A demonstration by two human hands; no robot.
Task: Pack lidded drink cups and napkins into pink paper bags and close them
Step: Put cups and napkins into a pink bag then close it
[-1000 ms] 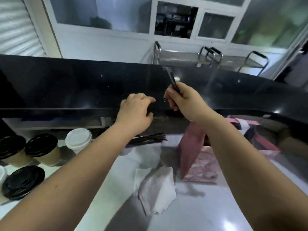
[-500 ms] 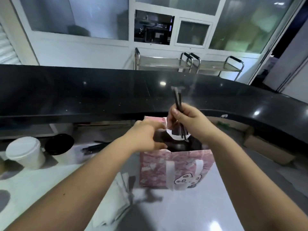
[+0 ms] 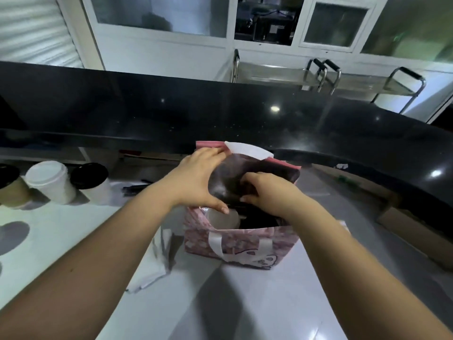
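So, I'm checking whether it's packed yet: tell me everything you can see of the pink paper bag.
The pink patterned paper bag stands upright on the pale grey counter, its mouth open. Its near face bears a pale print and a cartoon figure, with a white strap handle; a second white handle rises at the far rim. The inside looks dark, and a white-lidded cup sits in it. The left hand spreads across its left rim, and the right hand reaches inside.
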